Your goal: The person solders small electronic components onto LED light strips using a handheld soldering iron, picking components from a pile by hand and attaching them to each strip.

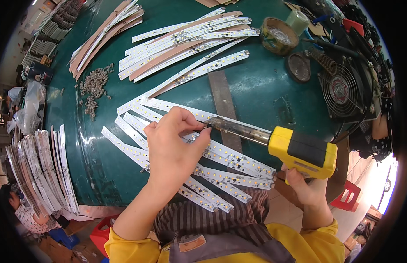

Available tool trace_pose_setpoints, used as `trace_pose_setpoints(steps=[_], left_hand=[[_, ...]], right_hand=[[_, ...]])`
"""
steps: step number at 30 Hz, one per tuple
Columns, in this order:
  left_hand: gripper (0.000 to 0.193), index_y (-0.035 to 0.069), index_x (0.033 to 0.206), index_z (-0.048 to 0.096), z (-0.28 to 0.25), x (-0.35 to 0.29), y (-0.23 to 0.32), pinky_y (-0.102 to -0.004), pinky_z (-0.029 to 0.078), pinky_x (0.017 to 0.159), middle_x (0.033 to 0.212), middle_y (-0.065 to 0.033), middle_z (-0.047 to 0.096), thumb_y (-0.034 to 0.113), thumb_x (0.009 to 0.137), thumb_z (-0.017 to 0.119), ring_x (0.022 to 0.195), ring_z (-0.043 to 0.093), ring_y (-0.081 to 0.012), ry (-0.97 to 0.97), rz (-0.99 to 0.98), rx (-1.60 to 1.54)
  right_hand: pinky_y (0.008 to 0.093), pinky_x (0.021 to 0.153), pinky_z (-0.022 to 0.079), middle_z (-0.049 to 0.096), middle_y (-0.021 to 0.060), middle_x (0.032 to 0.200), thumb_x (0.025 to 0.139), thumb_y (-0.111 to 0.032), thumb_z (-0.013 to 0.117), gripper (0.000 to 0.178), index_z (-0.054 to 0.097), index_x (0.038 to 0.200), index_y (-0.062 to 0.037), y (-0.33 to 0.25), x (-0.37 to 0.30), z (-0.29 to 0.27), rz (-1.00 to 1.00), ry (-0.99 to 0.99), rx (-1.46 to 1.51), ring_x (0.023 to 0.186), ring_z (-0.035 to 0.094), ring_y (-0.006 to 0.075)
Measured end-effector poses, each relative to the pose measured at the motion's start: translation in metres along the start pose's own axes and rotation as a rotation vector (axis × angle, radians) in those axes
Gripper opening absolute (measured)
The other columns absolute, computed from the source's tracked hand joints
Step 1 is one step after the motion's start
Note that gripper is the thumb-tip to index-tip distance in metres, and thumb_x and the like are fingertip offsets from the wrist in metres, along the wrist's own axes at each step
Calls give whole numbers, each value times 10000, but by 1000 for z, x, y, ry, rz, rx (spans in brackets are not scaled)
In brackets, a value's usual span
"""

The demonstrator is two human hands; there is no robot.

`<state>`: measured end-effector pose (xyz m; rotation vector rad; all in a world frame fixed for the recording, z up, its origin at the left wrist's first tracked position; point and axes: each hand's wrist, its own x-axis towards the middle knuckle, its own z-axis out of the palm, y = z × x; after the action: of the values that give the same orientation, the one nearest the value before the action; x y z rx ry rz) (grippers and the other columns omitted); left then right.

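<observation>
My right hand (312,191) grips a yellow and black pistol-shaped soldering gun (302,151). Its long metal barrel points left, its tip close to my left fingertips. My left hand (168,140) is closed in a pinch at that tip, above a white LED strip (247,122); whatever is between the fingers is too small to make out. Under and around this hand several more LED strips (230,155) lie fanned out, their near ends reaching over the table edge toward my striped apron (190,228).
Stacked LED strips (181,41) lie at the back, with further bundles (109,33) (39,171) at left. Small connectors (95,85) are heaped on the green table (278,96). A flat metal bar (223,96), round bowl (279,35), coiled holder (322,60) and fan (341,90) stand beyond.
</observation>
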<state>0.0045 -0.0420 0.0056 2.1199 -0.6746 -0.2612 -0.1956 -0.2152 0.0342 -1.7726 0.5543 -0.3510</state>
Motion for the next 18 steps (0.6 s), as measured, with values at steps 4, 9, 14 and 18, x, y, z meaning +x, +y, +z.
trace_pose_setpoints(steps=[4, 9, 14, 18], left_hand=[[253, -3, 841, 535, 0, 1, -1, -268, 542, 736, 817, -132, 732, -13, 749, 770, 812, 712, -154, -2, -25, -73], [238, -12, 832, 540, 1, 4, -1, -276, 560, 763, 821, -129, 730, -27, 753, 764, 820, 712, -148, -51, -47, -132], [214, -22, 820, 554, -2, 6, 2, -275, 566, 775, 824, -121, 731, -36, 756, 757, 814, 713, -142, -64, -60, -80], [190, -29, 816, 577, -2, 7, 2, -272, 569, 775, 814, -100, 724, -39, 756, 757, 811, 712, -136, -68, -62, -80]], right_hand=[[264, 706, 513, 672, 114, 1019, 893, -138, 721, 430, 553, 1267, -5, 17, 2, -9, -244, -132, -122, 834, 639, 153], [244, 644, 495, 684, 123, 1011, 909, -162, 708, 430, 551, 1277, -5, 17, -4, -5, -171, -56, -83, 750, 621, 127], [300, 835, 516, 690, 91, 1082, 858, -95, 742, 393, 618, 1214, 18, 8, -12, -6, 145, 44, 151, 943, 652, 162], [267, 702, 477, 664, 94, 966, 896, -183, 718, 427, 568, 1242, 16, 14, -11, -6, 64, 11, 93, 778, 601, 135]])
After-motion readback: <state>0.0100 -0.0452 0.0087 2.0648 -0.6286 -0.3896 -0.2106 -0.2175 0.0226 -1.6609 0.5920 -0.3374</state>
